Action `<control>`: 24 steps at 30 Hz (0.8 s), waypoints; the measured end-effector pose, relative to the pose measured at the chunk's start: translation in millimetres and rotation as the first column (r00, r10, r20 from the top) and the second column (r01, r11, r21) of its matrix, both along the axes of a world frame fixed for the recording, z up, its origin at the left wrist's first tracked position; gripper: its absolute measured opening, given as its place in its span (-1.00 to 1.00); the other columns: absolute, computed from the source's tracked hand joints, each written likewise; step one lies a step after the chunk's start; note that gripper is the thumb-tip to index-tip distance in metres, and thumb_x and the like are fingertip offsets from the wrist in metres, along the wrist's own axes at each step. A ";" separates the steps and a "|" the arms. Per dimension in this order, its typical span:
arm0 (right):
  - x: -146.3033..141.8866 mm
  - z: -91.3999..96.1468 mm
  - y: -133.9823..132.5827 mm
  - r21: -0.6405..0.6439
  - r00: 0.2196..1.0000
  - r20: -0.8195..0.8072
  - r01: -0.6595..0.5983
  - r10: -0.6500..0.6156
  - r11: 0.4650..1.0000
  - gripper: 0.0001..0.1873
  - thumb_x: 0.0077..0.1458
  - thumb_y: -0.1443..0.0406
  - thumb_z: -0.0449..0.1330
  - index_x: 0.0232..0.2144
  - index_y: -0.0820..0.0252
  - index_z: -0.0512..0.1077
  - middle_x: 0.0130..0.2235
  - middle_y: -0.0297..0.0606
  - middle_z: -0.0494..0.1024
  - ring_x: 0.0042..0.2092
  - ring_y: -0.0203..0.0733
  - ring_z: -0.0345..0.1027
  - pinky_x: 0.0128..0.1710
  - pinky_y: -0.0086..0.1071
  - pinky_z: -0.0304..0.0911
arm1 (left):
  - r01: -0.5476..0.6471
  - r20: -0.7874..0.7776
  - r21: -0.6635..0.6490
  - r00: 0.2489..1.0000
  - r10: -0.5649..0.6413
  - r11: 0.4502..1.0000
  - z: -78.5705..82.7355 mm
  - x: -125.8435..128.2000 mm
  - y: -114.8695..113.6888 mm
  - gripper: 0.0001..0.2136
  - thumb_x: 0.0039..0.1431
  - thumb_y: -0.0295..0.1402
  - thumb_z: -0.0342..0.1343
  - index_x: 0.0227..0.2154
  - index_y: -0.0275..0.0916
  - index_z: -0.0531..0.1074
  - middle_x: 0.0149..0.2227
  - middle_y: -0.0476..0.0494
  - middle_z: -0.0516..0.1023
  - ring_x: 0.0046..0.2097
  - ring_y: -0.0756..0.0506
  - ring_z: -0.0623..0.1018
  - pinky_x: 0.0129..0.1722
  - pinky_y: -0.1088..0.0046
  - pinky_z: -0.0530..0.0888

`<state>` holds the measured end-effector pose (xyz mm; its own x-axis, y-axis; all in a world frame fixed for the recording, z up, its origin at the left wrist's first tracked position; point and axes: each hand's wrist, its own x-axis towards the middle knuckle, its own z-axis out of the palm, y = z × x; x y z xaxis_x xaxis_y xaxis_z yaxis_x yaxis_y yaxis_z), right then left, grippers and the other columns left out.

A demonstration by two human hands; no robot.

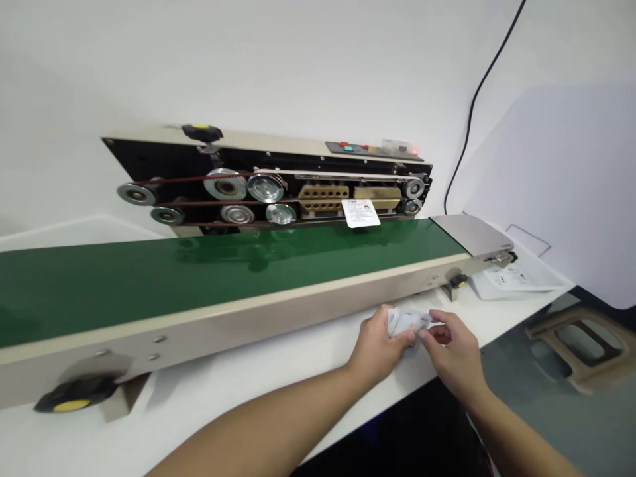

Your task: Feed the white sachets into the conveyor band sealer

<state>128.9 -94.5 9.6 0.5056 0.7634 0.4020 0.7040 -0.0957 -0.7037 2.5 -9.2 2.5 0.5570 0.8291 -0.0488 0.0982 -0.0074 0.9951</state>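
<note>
In front of the sealing machine, my left hand (381, 341) is closed round a small white printed pouch (405, 320), thumb across its near side. The thumb and fingers of my right hand (454, 351) pinch at the pouch's right edge. Whether it is a single pouch or a few together I cannot tell. Another white printed pouch (360, 213) sticks out of the band sealer (278, 159), its top edge caught between the belts above the green conveyor belt (238, 262).
At the conveyor's right end stands a white tray (527, 281) with printed pouches in it. A black-and-yellow knob (74, 393) juts out at the front left. The white table (209, 404) carries the machine. A wooden stool (583, 344) is on the floor at right.
</note>
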 end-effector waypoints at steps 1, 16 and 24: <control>-3.2 -1.1 0.8 0.013 0.998 -0.044 0.039 -0.038 0.999 -0.67 -0.06 0.19 0.17 -0.21 0.21 0.36 -0.36 -0.20 0.48 -0.42 -0.19 0.41 -0.44 -0.31 0.39 | -0.002 0.003 0.004 1.000 0.002 1.000 -0.3 -0.2 -0.3 -0.80 -0.10 -0.41 0.20 -0.38 -0.22 0.32 -0.45 0.06 0.47 -0.38 -0.04 0.46 -0.42 0.53 0.36; -9.4 -7.3 9.7 -0.036 0.717 -0.690 -0.174 0.102 0.984 -0.63 -0.15 0.12 0.30 -0.34 0.23 0.36 -0.36 -0.21 0.51 -0.31 -0.11 0.36 -0.30 -0.29 0.27 | -0.008 0.042 -0.010 0.999 0.008 1.000 -2.4 0.3 1.0 -0.74 -0.12 -0.29 0.25 -0.38 -0.23 0.33 -0.44 0.03 0.46 -0.37 -0.05 0.45 -0.41 0.50 0.37; 5.5 1.7 12.6 -0.030 0.679 -0.715 -0.264 0.164 0.964 -0.60 -0.21 0.05 0.33 -0.50 0.22 0.32 -0.52 -0.32 0.42 -0.46 -0.25 0.26 -0.48 -0.41 0.19 | 0.004 0.047 -0.021 0.999 -0.003 1.000 2.3 -1.0 1.0 -0.80 -0.07 -0.36 0.19 -0.35 -0.24 0.33 -0.44 0.02 0.46 -0.37 -0.05 0.45 -0.40 0.49 0.38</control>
<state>134.4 -81.9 11.3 0.4172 0.9029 -0.1037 0.0218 -0.1240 -0.9920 1.4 -8.2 4.8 0.5617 0.8263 -0.0399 0.0509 0.0136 0.9986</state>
